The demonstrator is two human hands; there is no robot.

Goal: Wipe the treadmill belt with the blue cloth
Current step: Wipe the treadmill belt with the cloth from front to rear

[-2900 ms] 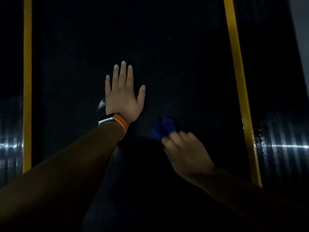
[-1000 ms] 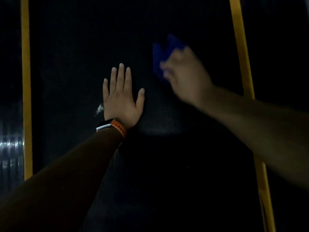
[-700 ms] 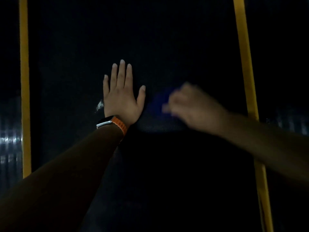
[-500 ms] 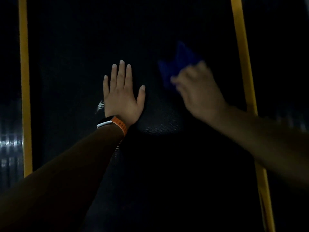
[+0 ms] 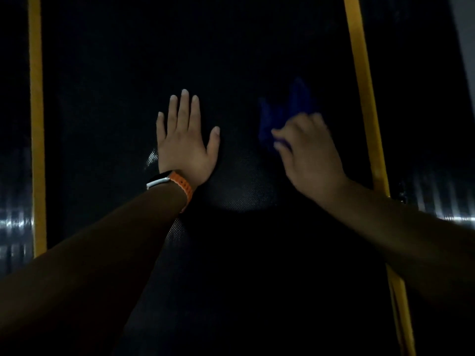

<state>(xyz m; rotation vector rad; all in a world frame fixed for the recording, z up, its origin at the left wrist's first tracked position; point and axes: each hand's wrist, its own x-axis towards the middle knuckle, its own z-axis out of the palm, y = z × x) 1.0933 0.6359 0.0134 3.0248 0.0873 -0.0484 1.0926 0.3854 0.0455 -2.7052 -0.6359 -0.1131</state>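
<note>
The right grip (image 5: 308, 155) clutches the blue cloth (image 5: 281, 111) on the belt (image 5: 244, 47); the left grip (image 5: 185, 142) lies flat, fingers straight. Firm overlapping strokes toward the right edge should suit.

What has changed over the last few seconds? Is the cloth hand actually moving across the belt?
The right hand, gripping the blue cloth, swept up the treadmill belt away from the person, back toward them, out again, and has now drawn a little nearer. Nothing was taken up or let go. The left hand stayed flat on the belt in the same spot.
</note>
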